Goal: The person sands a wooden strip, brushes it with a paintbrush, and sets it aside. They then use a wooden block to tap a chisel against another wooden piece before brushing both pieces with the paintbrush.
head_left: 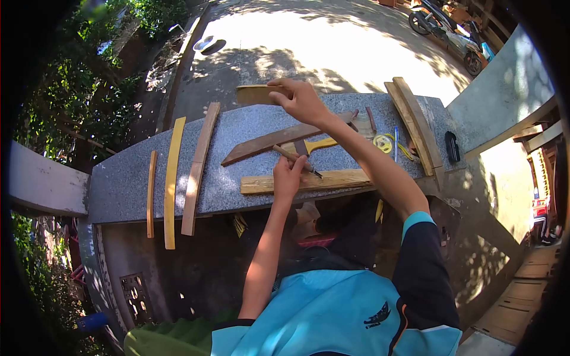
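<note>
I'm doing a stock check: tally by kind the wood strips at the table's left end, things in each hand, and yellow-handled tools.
Wood strips: 3
Wood piece, right hand: 1
Dark-tipped tool, left hand: 1
Yellow-handled tool: 1
Total: 6

Strips [173, 184] left on tabletop [127, 184], board [341, 179] at near edge, planks [418, 126] right.

A motorbike [446, 25] is parked past the far right corner of the tabletop [122, 184], loads of leafy greenery [65, 113] can be seen off the left edge, plus some blue thing [92, 322] below the near left corner.
</note>
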The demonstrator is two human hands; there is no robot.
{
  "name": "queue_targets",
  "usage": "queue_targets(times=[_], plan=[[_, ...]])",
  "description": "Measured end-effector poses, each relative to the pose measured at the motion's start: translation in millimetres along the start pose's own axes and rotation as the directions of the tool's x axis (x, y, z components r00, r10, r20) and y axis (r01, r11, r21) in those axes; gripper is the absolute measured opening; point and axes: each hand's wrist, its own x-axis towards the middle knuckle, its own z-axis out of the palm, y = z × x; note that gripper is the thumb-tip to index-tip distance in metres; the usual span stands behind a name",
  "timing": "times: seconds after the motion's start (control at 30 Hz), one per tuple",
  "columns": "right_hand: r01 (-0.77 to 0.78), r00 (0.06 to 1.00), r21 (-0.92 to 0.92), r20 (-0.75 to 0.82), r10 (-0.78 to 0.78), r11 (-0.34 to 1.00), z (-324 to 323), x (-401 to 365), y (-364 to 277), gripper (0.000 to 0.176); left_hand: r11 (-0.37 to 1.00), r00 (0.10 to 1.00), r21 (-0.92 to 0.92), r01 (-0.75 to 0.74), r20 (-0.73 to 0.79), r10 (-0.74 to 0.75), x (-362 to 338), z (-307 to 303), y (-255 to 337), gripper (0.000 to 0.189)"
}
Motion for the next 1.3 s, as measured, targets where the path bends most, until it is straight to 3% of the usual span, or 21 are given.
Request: queue_targets(times=[0.13, 0.17, 0.27, 0.3, 0.33, 0.4, 0.43, 0.5, 0.57, 0.6, 0.63, 0.73, 0.77, 0.8, 0.87, 0.9, 1.0, 1.1, 1.2, 1.3], plan=[[-0.025, 0.993, -0.088, 0.115, 0.035, 0.996, -6, 1, 1, 0.027, 1.000, 1.000, 0.027, -0.003, 0.010, 0.003, 1, -2, -3, 0.028], [-0.142, 0.983, 0.042, -0.111, 0.145, 0.989, -6, 1, -1, 0.027, 0.999, 1.000, 0.049, 0.004, 0.002, -0.004, 1, -2, -4, 0.028], [-0.062, 0.997, -0.038, 0.040, 0.063, 0.997, -4, -8, 10, 0.026, 0.999, 1.000, 0.049, 0.015, -0.007, -0.015, 1, 1, -4, 0.028], [-0.090, 0.937, -0.116, 0.326, 0.123, 0.989, -9, -10, 10, 0.025, 0.999, 1.000, 0.049, 0.017, 0.000, -0.017, 1, 0, -3, 0.028], [-0.137, 0.978, -0.043, 0.153, 0.142, 0.990, -9, -15, 13, 0.025, 0.997, 1.000, 0.070, 0.015, 0.017, -0.016, 1, -1, -2, 0.027], [-0.188, 0.961, 0.118, -0.184, 0.207, 0.975, -5, -33, 15, 0.026, 0.995, 0.999, 0.099, 0.016, 0.045, -0.020, 0, 0, 0, 0.025], [-0.304, 0.869, 0.346, -0.280, 0.407, 0.888, -10, -49, -2, 0.027, 0.999, 0.998, 0.003, 0.047, 0.046, -0.047, 1, 1, 0, 0.025], [-0.181, 0.735, 0.643, -0.414, 0.537, 0.744, 3, -90, 4, 0.027, 0.978, 0.992, -0.173, 0.117, 0.061, -0.108, 1, -3, -4, 0.023], [-0.312, 0.636, 0.620, -0.427, 0.643, 0.720, 11, -143, 24, 0.023, 0.822, 0.969, -0.513, 0.246, 0.105, -0.224, 7, -19, -2, 0.022], [-0.334, 0.630, 0.510, -0.504, 0.590, 0.793, 18, -168, 37, 0.023, 0.692, 0.950, -0.656, 0.301, 0.145, -0.276, 8, -28, -3, 0.022], [-0.358, 0.626, 0.391, -0.573, 0.529, 0.848, 20, -180, 41, 0.023, 0.630, 0.958, -0.732, 0.260, 0.110, -0.266, 9, -35, -5, 0.021], [-0.334, 0.600, 0.371, -0.625, 0.499, 0.866, 26, -181, 48, 0.023, 0.806, 0.960, -0.536, 0.251, 0.243, -0.137, 2, -42, 1, 0.023], [-0.331, 0.596, 0.345, -0.645, 0.478, 0.878, 27, -176, 46, 0.023, 0.942, 0.947, -0.255, 0.218, 0.289, -0.141, -2, -39, 7, 0.022], [-0.328, 0.592, 0.318, -0.665, 0.456, 0.890, 29, -171, 45, 0.024, 0.997, 0.948, -0.048, 0.052, 0.315, -0.034, -4, -31, 10, 0.021], [-0.326, 0.597, 0.221, -0.706, 0.382, 0.919, 33, -161, 50, 0.023, 0.889, 0.897, 0.339, -0.307, 0.417, 0.150, -10, -8, 14, 0.022], [-0.335, 0.588, 0.229, -0.707, 0.393, 0.914, 33, -159, 54, 0.023, 0.699, 0.898, 0.585, -0.411, 0.392, 0.200, -12, 0, 18, 0.021], [-0.347, 0.569, 0.330, -0.670, 0.477, 0.878, 29, -162, 58, 0.023, 0.608, 0.919, 0.689, -0.394, 0.289, 0.268, -14, 17, 21, 0.020], [-0.286, 0.557, 0.574, -0.552, 0.620, 0.767, 19, -166, 44, 0.024, 0.507, 0.876, 0.714, -0.482, 0.391, 0.282, -5, 18, 16, 0.018], [-0.212, 0.542, 0.612, -0.575, 0.613, 0.761, 19, -165, 48, 0.026, 0.395, 0.876, 0.799, -0.453, 0.317, 0.363, 18, 11, 13, 0.019], [-0.129, 0.538, 0.726, -0.521, 0.662, 0.676, 17, -168, 52, 0.027, 0.769, 0.943, 0.546, -0.332, 0.189, 0.273, 42, -5, 36, 0.020]])
